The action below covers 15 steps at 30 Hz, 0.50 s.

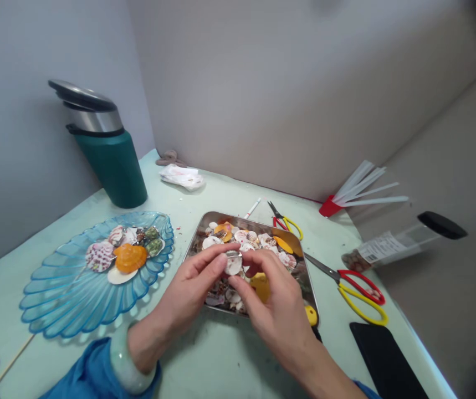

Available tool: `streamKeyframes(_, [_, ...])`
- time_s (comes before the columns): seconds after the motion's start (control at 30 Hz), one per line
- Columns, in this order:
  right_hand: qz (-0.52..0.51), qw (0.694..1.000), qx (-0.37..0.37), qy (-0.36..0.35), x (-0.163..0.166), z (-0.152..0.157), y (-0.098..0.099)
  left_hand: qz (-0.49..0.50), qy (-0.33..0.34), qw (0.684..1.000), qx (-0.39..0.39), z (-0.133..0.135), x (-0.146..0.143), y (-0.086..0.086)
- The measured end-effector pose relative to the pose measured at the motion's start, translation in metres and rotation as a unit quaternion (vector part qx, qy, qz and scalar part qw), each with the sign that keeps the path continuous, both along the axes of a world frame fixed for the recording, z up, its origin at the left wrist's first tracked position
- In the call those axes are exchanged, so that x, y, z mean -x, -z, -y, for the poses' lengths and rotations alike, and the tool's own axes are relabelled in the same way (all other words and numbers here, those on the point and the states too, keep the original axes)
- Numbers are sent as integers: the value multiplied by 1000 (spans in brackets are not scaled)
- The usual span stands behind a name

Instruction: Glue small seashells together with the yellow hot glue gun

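Nearest you on the table (pixel 175 366), the bangle (pixel 127 360) on your left wrist sits close to the surface; lift that wrist a little so it doesn't knock as you turn the piece. Your left hand (pixel 185 285) pinches the white shell (pixel 233 266) between thumb and index finger at its left side, and your right hand (pixel 275 296) meets it from the other side, thumb low, index finger high. A shiny strip runs along the shell's upper edge; what it is, I cannot tell.

The shell is above the tin (pixel 294 240), which stands mid-table. That's a good spot: a slip should drop it among the loose shells. Press lightly at the rim, as something so thin may chip, and steady it with one hand whenever the other shifts grip.

Toward the table's left edge lies the plate (pixel 67 293), with its small group of shells. The big scissors (pixel 337 275) point at the tin from the right edge, so swing your right elbow clear of them. The small scissors (pixel 282 217) lie behind the tin's far right corner.
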State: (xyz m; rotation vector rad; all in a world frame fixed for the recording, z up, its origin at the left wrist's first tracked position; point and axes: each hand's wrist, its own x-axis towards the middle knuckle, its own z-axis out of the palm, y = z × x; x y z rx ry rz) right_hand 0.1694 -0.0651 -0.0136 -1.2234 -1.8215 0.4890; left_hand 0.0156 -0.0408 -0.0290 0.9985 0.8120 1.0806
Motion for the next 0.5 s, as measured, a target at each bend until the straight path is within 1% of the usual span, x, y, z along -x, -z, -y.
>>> streamKeyframes(0.07, [-3, 1000, 3, -8, 0, 0, -1, -4, 0, 1000, 0, 0, 0, 1])
streamKeyframes(0.17, [-10, 1000, -11, 4, 0, -1, -2, -19, 6, 1000, -15, 0, 1, 4])
streamKeyframes(0.27, [-7, 999, -51, 18, -1, -1, -3, -57, 2, 997, -51, 0, 2, 6])
streamKeyframes(0.37, [-4, 996, -83, 17, -2, -1, -4, -94, 6, 991, -96, 1, 4, 4])
streamKeyframes(0.5, [-8, 997, -78, 17, -2, -2, -3, -120, 2, 984, -133, 1, 5, 0])
